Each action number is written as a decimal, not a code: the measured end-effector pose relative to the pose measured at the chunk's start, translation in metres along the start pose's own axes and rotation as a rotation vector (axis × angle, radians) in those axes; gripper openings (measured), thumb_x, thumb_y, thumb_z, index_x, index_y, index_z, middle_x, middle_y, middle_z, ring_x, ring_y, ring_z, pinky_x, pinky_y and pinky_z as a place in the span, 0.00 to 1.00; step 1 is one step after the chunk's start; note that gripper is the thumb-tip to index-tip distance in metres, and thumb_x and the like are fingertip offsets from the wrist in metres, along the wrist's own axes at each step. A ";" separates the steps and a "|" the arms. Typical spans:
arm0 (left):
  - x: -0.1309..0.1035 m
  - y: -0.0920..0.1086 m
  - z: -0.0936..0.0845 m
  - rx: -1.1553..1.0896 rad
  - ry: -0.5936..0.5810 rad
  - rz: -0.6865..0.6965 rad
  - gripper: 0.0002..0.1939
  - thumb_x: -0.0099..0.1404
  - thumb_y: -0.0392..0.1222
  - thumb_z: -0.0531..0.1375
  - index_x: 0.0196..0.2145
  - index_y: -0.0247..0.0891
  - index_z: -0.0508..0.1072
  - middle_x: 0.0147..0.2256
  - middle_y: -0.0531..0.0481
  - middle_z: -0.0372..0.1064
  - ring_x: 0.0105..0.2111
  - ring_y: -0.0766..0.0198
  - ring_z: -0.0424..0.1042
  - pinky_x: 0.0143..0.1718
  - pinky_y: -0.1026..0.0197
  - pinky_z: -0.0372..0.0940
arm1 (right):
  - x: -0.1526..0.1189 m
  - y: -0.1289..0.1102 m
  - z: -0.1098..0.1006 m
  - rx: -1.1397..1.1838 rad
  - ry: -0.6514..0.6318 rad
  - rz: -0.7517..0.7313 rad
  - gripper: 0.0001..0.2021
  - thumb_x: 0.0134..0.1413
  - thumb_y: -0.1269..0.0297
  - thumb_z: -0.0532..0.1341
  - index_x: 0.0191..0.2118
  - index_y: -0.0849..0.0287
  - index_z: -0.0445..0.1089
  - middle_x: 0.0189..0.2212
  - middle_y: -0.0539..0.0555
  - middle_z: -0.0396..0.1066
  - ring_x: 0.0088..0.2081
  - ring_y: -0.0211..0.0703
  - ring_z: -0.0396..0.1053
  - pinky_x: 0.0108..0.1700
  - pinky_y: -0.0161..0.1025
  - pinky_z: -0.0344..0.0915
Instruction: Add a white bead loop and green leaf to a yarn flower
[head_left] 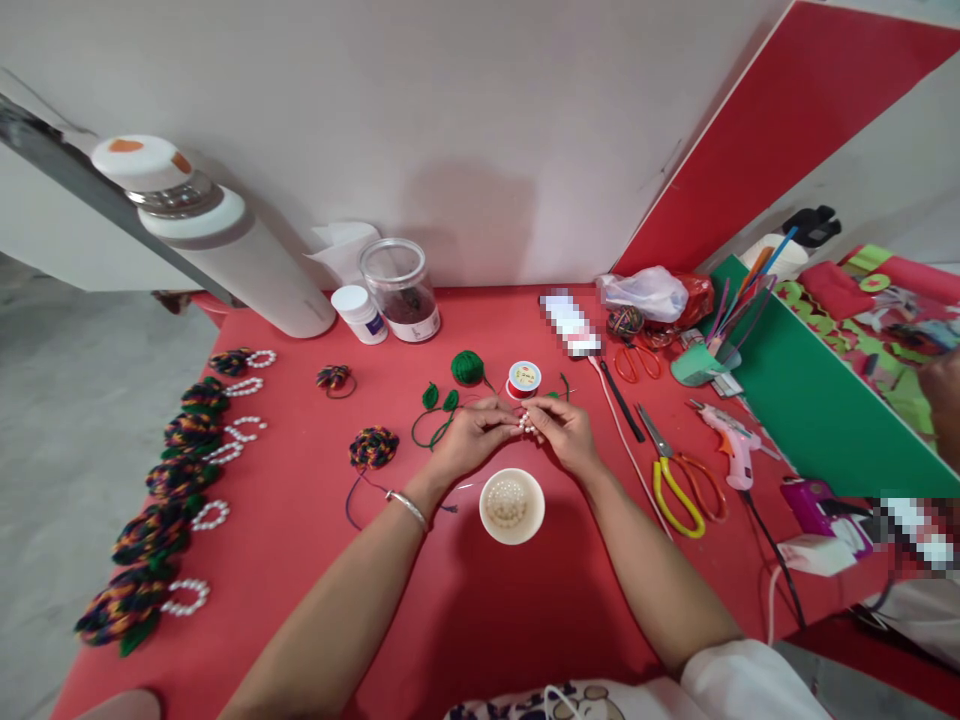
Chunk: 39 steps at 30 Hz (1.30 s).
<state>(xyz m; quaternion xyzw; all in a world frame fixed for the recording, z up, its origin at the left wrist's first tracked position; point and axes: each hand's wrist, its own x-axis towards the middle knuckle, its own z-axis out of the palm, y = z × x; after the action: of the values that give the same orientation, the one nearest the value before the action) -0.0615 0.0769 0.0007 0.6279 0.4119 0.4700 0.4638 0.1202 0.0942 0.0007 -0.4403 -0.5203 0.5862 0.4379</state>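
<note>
Between my two hands is a small cluster of white pearl beads [528, 424]. My left hand [480, 432] pinches it from the left, and my right hand [562, 432] grips its right side. Just below them stands a white bowl [534, 510] with loose pearl beads inside. A spool of red thread [524, 378] sits right above my hands, beside a green yarn ball [467, 367]. Green crocheted leaves [430, 396] and a multicolour yarn flower [373, 447] lie to the left of my left hand.
Several yarn pieces with bead loops [180, 477] line the left side. Behind stand a bottle [247, 255] and a jar [401, 290]. Yellow-handled scissors [675, 495], a glue gun [735, 440], a phone [571, 322] and a green divider [832, 400] are at right; another person's hand shows there.
</note>
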 end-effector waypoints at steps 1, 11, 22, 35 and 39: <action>0.000 0.002 0.000 -0.023 -0.002 -0.005 0.09 0.65 0.45 0.65 0.33 0.39 0.83 0.34 0.44 0.75 0.36 0.60 0.73 0.40 0.59 0.68 | 0.000 0.000 0.000 -0.008 0.003 -0.005 0.16 0.52 0.51 0.68 0.40 0.59 0.79 0.25 0.51 0.75 0.22 0.34 0.65 0.24 0.33 0.64; -0.005 -0.002 -0.001 -0.183 -0.037 -0.250 0.16 0.68 0.51 0.60 0.36 0.34 0.77 0.28 0.49 0.73 0.21 0.70 0.64 0.24 0.67 0.61 | 0.001 0.002 -0.001 -0.073 0.028 -0.042 0.14 0.52 0.52 0.68 0.38 0.57 0.79 0.25 0.50 0.73 0.21 0.34 0.64 0.24 0.34 0.63; -0.005 -0.002 0.000 -0.123 0.042 -0.216 0.10 0.62 0.45 0.64 0.31 0.35 0.78 0.28 0.48 0.76 0.28 0.65 0.70 0.31 0.63 0.64 | 0.004 0.005 -0.002 -0.120 -0.134 -0.114 0.20 0.43 0.57 0.74 0.45 0.53 0.79 0.42 0.53 0.74 0.41 0.43 0.73 0.44 0.39 0.71; -0.006 -0.004 -0.001 -0.130 0.013 -0.259 0.16 0.66 0.51 0.62 0.29 0.34 0.74 0.23 0.52 0.68 0.23 0.69 0.63 0.26 0.65 0.58 | 0.002 0.002 0.000 -0.201 -0.145 -0.115 0.11 0.60 0.55 0.62 0.35 0.58 0.72 0.27 0.48 0.68 0.23 0.34 0.65 0.26 0.33 0.64; -0.006 -0.006 0.000 -0.118 -0.016 -0.252 0.18 0.68 0.53 0.59 0.30 0.34 0.72 0.24 0.52 0.66 0.23 0.69 0.63 0.26 0.65 0.58 | 0.001 0.000 -0.001 -0.305 -0.187 -0.167 0.12 0.63 0.56 0.58 0.32 0.57 0.69 0.24 0.48 0.66 0.25 0.36 0.64 0.29 0.34 0.63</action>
<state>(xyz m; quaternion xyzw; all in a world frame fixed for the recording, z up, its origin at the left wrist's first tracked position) -0.0633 0.0727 -0.0058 0.5467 0.4553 0.4265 0.5585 0.1212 0.0954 0.0011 -0.4004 -0.6761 0.5007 0.3631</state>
